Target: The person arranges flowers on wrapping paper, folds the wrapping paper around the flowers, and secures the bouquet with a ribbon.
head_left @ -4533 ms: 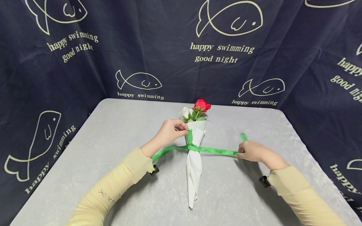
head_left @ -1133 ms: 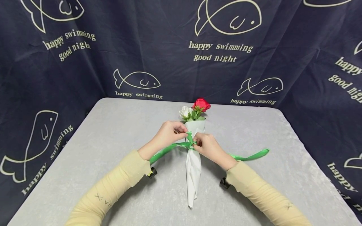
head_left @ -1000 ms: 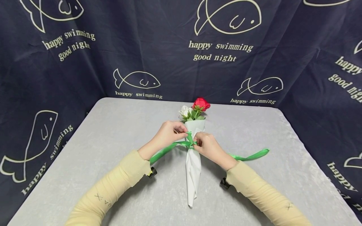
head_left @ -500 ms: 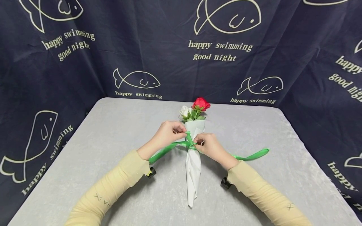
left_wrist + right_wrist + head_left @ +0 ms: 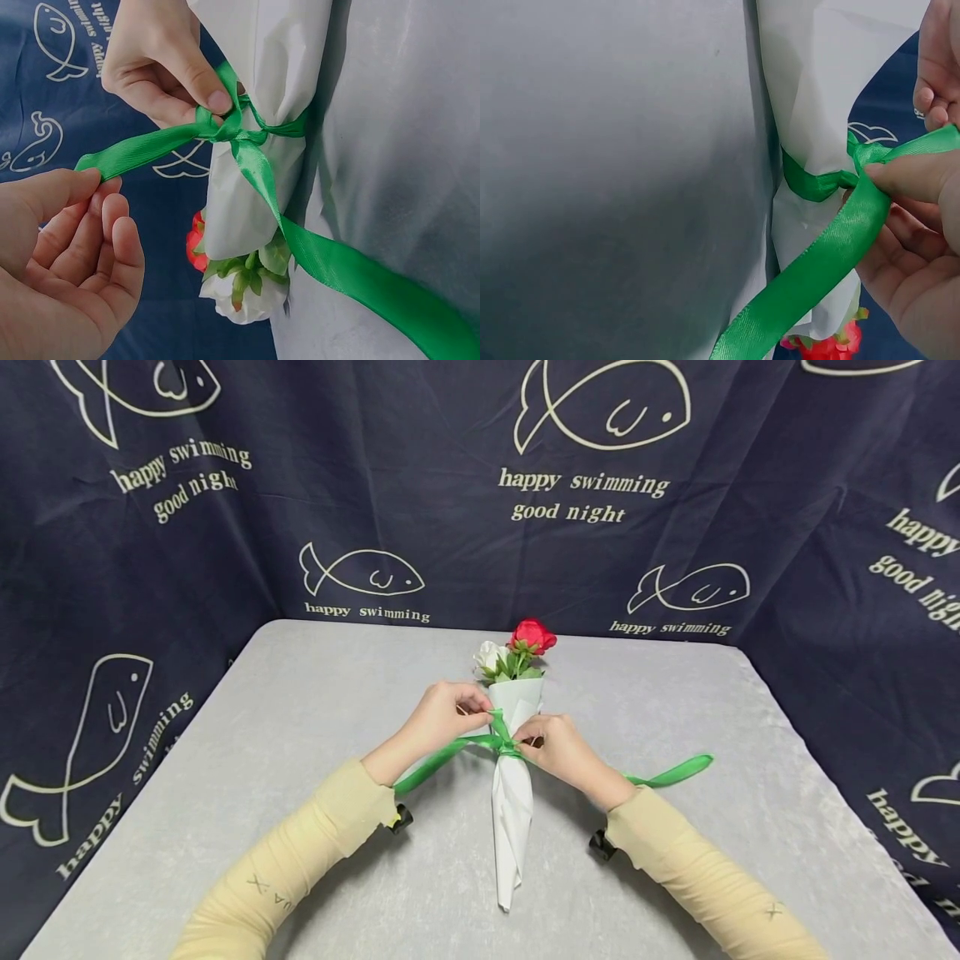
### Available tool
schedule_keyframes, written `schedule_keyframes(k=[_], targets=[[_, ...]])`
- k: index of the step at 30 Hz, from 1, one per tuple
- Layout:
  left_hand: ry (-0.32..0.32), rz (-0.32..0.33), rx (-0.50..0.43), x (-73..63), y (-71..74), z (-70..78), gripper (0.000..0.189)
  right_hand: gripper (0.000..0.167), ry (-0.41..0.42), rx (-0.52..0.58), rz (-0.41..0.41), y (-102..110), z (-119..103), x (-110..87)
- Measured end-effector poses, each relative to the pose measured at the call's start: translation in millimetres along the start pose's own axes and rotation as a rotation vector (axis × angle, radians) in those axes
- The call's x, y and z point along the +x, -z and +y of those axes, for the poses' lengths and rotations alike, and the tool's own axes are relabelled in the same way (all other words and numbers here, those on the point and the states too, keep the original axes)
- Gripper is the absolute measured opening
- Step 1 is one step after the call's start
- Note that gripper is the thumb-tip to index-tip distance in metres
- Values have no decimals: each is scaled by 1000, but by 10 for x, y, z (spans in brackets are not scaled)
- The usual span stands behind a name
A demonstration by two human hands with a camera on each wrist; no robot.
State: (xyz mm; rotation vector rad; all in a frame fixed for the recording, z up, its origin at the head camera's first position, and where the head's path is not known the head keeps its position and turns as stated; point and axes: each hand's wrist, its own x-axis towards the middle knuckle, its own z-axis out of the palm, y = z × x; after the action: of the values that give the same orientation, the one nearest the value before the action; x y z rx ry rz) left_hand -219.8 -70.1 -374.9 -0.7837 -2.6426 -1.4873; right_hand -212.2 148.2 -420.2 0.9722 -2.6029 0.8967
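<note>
A bouquet with a red rose (image 5: 533,636) and a white rose (image 5: 491,657), wrapped in a white paper cone (image 5: 512,810), lies on the table with its blooms at the far end. Green ribbon (image 5: 345,266) circles the wrap at its waist, and a knot sits there. My left hand (image 5: 450,714) pinches a raised length of ribbon between thumb and forefinger, just left of the wrap. Right at the knot, my right hand (image 5: 919,232) pinches ribbon between thumb and fingers. One tail passes left under my left wrist; another comes out beyond my right wrist.
A grey cloth-covered table (image 5: 360,885) lies under everything. Dark blue curtains (image 5: 465,435) printed with fish and lettering stand behind it and at both sides. Each wrist carries a small black camera (image 5: 602,843) below the sleeve.
My right hand has come in from the far right, where it held the ribbon stretched out, to the knot. That tail lies to the right. My left hand stays nearly still, still pinching ribbon.
</note>
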Motion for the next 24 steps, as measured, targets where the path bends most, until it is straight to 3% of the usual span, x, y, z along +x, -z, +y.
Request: schedule_keyframes(k=[18, 24], targets=[[23, 4, 10, -39, 12, -68, 4, 15, -36, 53, 47, 46, 29, -52], [37, -6, 3, -57, 19, -91, 4, 13, -53, 44, 103, 45, 26, -56]])
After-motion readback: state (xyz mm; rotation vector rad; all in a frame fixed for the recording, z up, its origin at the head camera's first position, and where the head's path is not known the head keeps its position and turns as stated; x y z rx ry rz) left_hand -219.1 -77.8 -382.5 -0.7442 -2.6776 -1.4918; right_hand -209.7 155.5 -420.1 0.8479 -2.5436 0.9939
